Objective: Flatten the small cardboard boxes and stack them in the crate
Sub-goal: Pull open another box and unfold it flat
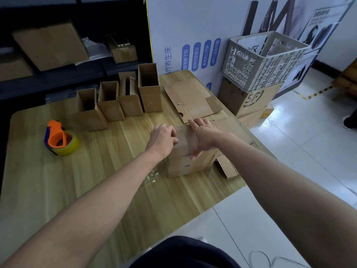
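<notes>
Left hand [163,139]: fingers curled over the top left edge of the sealed box [185,165], gripping it. Whether they pick at the tape cannot be told.
Right hand [202,136]: laid flat on the box top, fingers straight and spread, thumb down the near face. It presses and clasps nothing.
Sealed box: near the middle of the table [96,190], toward 3 o'clock. It has its full shape, with glossy tape across the top.
Close by: a clear tape scrap [151,176] at 7 o'clock of the box, and loose flat cardboard [229,128] at its 2 o'clock.
Flattened sheet [190,99]: at 12 o'clock, lying on the table.
Upright boxes [111,102]: four in a row at 10 to 11 o'clock, tops open, none collapsed.
Tape dispenser [59,138]: at 9 o'clock.
Crate [264,59]: at 2 o'clock, off the table, atop a large carton [249,99]. Only something white shows inside.
Progress: early, by my reading. Some cardboard is flat but seemingly none stacked, and five boxes remain.
</notes>
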A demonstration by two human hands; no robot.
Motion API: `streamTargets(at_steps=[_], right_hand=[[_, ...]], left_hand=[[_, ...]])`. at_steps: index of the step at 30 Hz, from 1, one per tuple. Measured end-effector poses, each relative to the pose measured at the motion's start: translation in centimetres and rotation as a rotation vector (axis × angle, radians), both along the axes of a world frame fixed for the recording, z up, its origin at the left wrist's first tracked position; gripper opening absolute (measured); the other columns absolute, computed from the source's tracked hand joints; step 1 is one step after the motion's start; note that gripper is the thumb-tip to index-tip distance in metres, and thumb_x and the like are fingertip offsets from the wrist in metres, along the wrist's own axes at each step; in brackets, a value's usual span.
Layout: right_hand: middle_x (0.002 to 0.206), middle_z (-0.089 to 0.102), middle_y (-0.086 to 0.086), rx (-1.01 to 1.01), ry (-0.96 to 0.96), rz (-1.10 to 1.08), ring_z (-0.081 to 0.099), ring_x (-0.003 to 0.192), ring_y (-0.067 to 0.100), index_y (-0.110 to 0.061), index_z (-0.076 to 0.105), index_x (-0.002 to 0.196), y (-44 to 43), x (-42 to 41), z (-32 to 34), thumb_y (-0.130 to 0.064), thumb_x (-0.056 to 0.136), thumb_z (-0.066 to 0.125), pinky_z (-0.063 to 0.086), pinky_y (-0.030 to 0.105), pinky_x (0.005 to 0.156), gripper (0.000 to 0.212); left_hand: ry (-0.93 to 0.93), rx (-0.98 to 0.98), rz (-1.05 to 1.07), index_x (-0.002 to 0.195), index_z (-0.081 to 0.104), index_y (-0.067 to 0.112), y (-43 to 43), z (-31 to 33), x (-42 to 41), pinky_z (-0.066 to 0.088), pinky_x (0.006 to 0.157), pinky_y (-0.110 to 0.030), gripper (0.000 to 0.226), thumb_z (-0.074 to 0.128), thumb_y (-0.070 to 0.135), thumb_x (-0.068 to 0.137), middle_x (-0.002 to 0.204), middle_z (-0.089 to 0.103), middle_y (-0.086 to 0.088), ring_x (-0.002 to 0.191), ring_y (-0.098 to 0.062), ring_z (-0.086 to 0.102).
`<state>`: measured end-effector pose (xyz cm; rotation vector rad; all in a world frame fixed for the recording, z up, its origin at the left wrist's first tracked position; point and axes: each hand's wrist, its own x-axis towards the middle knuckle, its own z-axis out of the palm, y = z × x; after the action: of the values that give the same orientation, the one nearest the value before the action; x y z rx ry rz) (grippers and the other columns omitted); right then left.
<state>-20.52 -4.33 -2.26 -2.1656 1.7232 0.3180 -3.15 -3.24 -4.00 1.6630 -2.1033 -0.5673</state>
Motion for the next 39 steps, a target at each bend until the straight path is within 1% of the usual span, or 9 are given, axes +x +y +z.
streamTargets(at_steps=[5,12,14,18,21,24,28,33,39], right_hand=[[0.154,0.012,0.001,-0.015,0.013,0.005,0.010,0.140,0.028,-0.019,-0.003,0.152,0.0,0.1,0.0,-0.060,0.048,0.085,0.016,0.044,0.115,0.142],[0.153,0.013,0.000,-0.010,0.018,-0.006,0.009,0.140,0.027,-0.021,-0.003,0.152,0.3,0.1,0.2,-0.058,0.050,0.085,0.017,0.045,0.114,0.140],[0.154,0.011,0.001,-0.005,0.008,-0.014,0.007,0.141,0.028,-0.021,-0.003,0.152,0.2,0.2,0.3,-0.057,0.051,0.085,0.015,0.045,0.115,0.139],[0.155,0.009,0.000,0.018,0.011,-0.016,0.005,0.142,0.029,-0.022,-0.004,0.152,-0.1,0.4,0.4,-0.054,0.052,0.086,0.015,0.047,0.115,0.139],[0.153,0.010,0.000,0.022,0.020,-0.012,0.006,0.141,0.030,-0.023,-0.004,0.152,-0.3,0.5,0.4,-0.054,0.050,0.086,0.016,0.048,0.114,0.140],[0.151,0.013,0.001,0.020,0.034,0.003,0.009,0.139,0.029,-0.024,-0.004,0.152,-0.4,0.5,0.4,-0.055,0.049,0.086,0.018,0.047,0.113,0.140],[0.150,0.014,0.000,0.032,0.042,-0.002,0.011,0.137,0.029,-0.026,-0.003,0.152,-0.4,0.5,0.4,-0.055,0.049,0.086,0.021,0.049,0.112,0.140],[0.149,0.015,-0.001,0.035,0.054,-0.001,0.012,0.136,0.028,-0.026,-0.003,0.152,-0.3,0.6,0.6,-0.056,0.050,0.085,0.024,0.050,0.111,0.138],[0.150,0.014,-0.001,0.035,0.042,-0.013,0.011,0.137,0.028,-0.026,-0.002,0.152,0.1,0.5,0.6,-0.056,0.051,0.085,0.023,0.051,0.111,0.137]], left_hand=[[-0.033,0.055,0.001,0.099,0.062,0.010,-0.3,0.7,-0.1,0.042,0.094,-0.035,0.018,0.067,0.022,0.086,0.107,0.058,-0.008,0.106,-0.024,0.049],[-0.028,0.104,-0.018,0.081,0.061,0.012,-0.2,0.9,-0.3,0.040,0.091,-0.039,0.010,0.063,0.018,0.089,0.095,0.055,-0.005,0.105,-0.025,0.047],[-0.009,0.084,-0.034,0.083,0.058,0.013,-0.1,0.4,-0.1,0.039,0.093,-0.039,0.010,0.061,0.018,0.090,0.099,0.053,-0.003,0.107,-0.024,0.045],[0.090,-0.016,0.010,0.102,0.065,0.011,0.3,-0.7,0.9,0.036,0.097,-0.034,0.018,0.064,0.023,0.088,0.106,0.051,0.000,0.107,-0.019,0.038],[0.147,-0.072,-0.001,0.095,0.071,0.010,0.5,-1.0,1.2,0.035,0.092,-0.025,0.014,0.065,0.019,0.087,0.091,0.054,0.007,0.097,-0.013,0.039],[0.174,-0.022,0.020,0.084,0.070,0.013,0.2,-0.6,1.0,0.035,0.091,-0.024,0.006,0.066,0.016,0.087,0.087,0.053,0.008,0.095,-0.010,0.038],[0.131,0.081,0.072,0.073,0.063,0.016,-0.5,0.1,0.2,0.038,0.089,-0.030,0.014,0.066,0.014,0.086,0.090,0.056,0.000,0.101,-0.016,0.043],[-0.017,0.080,0.037,0.075,0.056,0.017,-1.2,0.4,-0.2,0.038,0.086,-0.031,0.017,0.060,0.012,0.091,0.101,0.058,-0.007,0.108,-0.023,0.046],[-0.080,-0.024,-0.145,0.075,0.040,0.019,-0.1,-0.5,0.2,0.037,0.088,-0.034,0.026,0.049,0.001,0.091,0.090,0.041,0.004,0.098,-0.019,0.038]])
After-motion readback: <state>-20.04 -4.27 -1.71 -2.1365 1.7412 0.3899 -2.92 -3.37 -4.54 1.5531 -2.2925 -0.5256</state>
